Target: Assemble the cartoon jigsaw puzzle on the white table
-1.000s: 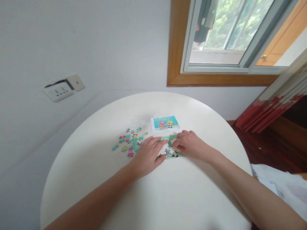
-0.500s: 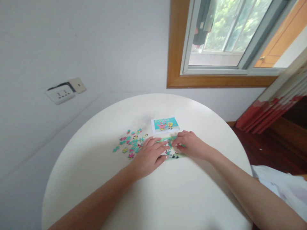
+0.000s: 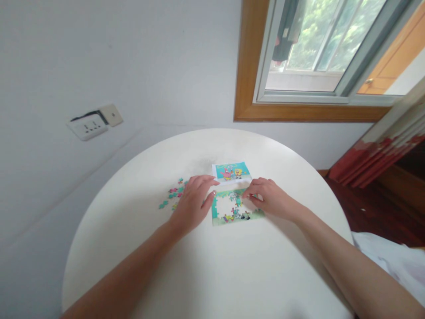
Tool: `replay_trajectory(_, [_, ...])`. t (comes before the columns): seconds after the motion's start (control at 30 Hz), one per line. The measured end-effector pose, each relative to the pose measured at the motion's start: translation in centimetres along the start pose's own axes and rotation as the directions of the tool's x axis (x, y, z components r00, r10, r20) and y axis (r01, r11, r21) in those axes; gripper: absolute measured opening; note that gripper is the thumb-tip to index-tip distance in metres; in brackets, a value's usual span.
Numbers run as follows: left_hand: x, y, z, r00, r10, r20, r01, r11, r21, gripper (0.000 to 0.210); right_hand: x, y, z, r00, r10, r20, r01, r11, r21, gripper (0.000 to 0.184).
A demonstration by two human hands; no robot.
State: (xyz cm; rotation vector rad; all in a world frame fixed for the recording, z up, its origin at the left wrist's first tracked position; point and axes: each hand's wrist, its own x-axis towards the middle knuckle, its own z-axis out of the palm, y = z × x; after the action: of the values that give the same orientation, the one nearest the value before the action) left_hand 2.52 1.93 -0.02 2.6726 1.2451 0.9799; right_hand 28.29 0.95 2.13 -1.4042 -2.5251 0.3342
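A partly filled jigsaw puzzle [image 3: 219, 220] lies flat on the table, its border joined around a white gap with some joined pieces in the middle. My right hand [image 3: 270, 197] rests over the puzzle's right side. Its fingers are curled and pinched down at the gap; whatever lies between the fingertips is hidden. My left hand [image 3: 194, 199] hovers at the puzzle's left edge, thumb and fingers apart, with nothing visible in it. Beneath and beyond it are loose puzzle pieces [image 3: 164, 204] in teal, pink and yellow, partly covered by the hand. Behind the puzzle lies a picture card [image 3: 234, 172] with cartoon figures.
The round white table [image 3: 212, 274] stands against a wall with a socket [image 3: 88, 126]. A wood-framed window [image 3: 315, 112] is at the upper right, beside a red and cream curtain [image 3: 361, 159]. White cloth [image 3: 388, 257] lies right of the table.
My left hand has moved left off the puzzle toward the loose pieces, uncovering the puzzle's left side. My right hand stays at the right side, fingers still curled. The view has shifted slightly.
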Motion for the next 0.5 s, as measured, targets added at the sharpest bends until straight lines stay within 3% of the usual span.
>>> replay_trajectory(0.37, [0.5,-5.5,-3.1,0.991,-0.104,-0.084,0.118,0.977,0.177,0.027,0.0,0.4,0.5,0.995,-0.079,0.059,0.078,0.997,0.022,0.024])
replay_trajectory(0.5, [0.3,-7.3,-4.0,0.986,-0.149,-0.081,0.163,0.962,0.219,0.027,0.1,0.6,0.5,0.998,-0.06,0.024,0.06,0.998,0.021,0.028])
